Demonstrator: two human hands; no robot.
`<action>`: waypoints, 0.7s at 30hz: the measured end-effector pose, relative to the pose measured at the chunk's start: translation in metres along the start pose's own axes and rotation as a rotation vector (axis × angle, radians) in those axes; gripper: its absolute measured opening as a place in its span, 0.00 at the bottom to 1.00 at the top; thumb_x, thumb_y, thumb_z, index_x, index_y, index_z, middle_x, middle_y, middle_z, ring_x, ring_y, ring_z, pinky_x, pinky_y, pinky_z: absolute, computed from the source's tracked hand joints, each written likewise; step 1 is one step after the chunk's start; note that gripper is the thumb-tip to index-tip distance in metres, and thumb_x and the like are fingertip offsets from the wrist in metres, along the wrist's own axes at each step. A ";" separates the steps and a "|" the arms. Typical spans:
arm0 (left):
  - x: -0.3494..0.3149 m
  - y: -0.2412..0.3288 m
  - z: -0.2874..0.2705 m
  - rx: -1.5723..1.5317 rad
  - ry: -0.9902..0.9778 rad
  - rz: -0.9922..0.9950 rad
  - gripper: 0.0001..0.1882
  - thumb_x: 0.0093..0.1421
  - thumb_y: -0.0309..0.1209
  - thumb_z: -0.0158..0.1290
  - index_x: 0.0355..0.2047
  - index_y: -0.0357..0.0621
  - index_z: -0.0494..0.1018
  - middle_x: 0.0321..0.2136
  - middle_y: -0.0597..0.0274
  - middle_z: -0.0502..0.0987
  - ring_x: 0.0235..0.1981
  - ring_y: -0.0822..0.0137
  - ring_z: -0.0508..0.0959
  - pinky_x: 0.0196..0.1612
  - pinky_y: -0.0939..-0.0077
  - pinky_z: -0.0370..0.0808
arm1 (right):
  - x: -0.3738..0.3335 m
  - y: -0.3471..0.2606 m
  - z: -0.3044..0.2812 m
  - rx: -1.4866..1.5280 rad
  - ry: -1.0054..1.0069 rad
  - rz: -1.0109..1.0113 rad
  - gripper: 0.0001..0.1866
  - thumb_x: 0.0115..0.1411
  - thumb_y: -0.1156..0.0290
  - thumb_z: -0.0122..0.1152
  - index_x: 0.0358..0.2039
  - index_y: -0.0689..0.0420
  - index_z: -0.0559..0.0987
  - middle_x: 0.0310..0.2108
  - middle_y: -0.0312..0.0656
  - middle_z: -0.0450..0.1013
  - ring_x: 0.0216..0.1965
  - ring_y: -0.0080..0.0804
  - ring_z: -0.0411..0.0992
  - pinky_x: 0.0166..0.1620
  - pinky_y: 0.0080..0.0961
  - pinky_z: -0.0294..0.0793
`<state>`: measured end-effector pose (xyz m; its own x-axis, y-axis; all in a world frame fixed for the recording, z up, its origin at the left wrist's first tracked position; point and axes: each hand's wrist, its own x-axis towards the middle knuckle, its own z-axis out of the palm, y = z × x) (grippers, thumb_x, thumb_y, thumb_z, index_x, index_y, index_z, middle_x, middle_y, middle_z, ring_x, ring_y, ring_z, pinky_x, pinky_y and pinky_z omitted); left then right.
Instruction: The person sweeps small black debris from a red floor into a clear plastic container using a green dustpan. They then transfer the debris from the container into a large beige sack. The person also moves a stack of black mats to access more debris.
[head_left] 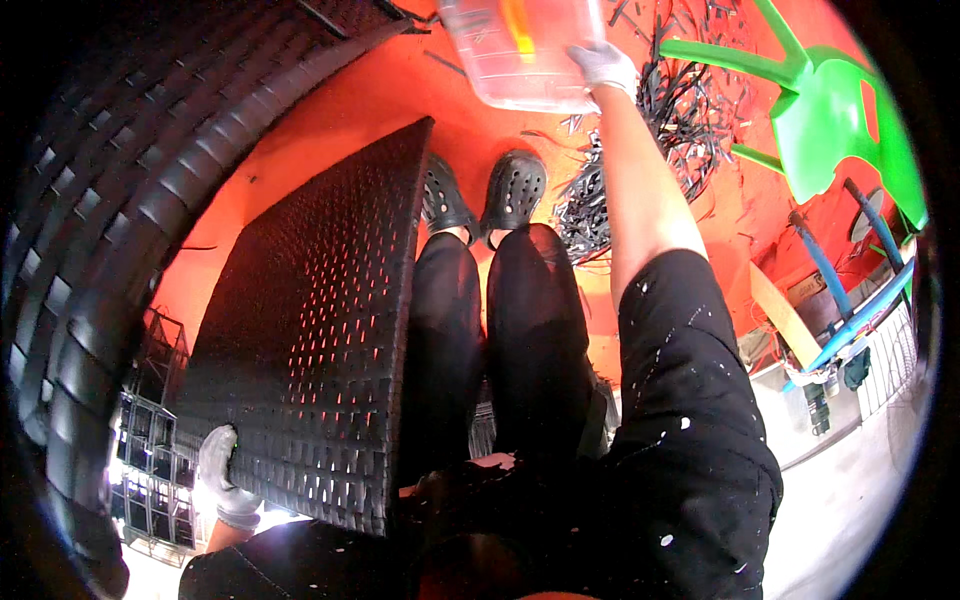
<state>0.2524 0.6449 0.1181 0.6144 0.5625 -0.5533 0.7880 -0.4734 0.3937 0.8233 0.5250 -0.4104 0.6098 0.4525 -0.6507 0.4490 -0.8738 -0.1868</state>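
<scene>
My left hand [222,475], in a pale glove, is closed round the edge of a black woven panel [320,330]. The panel stands tilted at the left of my legs, and red floor shows through the gaps in its weave. With my right arm stretched out, my gloved right hand [607,70] grips the side of a clear plastic tub [500,85]. A yellow-orange streak shows in or through the tub; I cannot tell what it is. Part of the left hand is hidden behind the panel.
A large black woven piece [200,150] curves along the left. Black cut strips [590,210] lie heaped on the red floor [300,140] beside my right arm. A green plastic chair [825,120] lies tipped at the far right, near a blue-edged frame [850,330]. Black metal frames [155,460] stand at lower left.
</scene>
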 end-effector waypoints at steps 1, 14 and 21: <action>-0.004 0.001 -0.001 -0.014 -0.001 -0.014 0.25 0.51 0.41 0.60 0.45 0.39 0.71 0.42 0.49 0.77 0.43 0.48 0.77 0.48 0.56 0.73 | -0.013 0.009 -0.012 0.037 0.036 0.020 0.26 0.48 0.43 0.57 0.37 0.50 0.82 0.39 0.48 0.78 0.44 0.48 0.75 0.49 0.37 0.72; 0.015 0.002 -0.002 0.019 -0.006 0.141 0.29 0.50 0.42 0.62 0.46 0.35 0.70 0.41 0.45 0.76 0.40 0.46 0.77 0.44 0.56 0.74 | 0.060 -0.124 -0.044 -0.657 0.032 -0.993 0.15 0.57 0.60 0.54 0.45 0.44 0.78 0.43 0.42 0.77 0.45 0.38 0.75 0.46 0.31 0.76; 0.002 -0.007 0.000 -0.101 -0.033 -0.009 0.31 0.48 0.42 0.64 0.47 0.36 0.69 0.41 0.46 0.76 0.41 0.45 0.77 0.46 0.56 0.74 | 0.030 -0.083 -0.051 -0.102 -0.012 0.089 0.28 0.55 0.42 0.51 0.45 0.51 0.79 0.44 0.50 0.76 0.44 0.49 0.74 0.48 0.38 0.72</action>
<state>0.2480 0.6498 0.1145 0.6066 0.5435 -0.5803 0.7948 -0.3963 0.4597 0.8382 0.6201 -0.3769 0.6424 0.3714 -0.6704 0.4583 -0.8872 -0.0523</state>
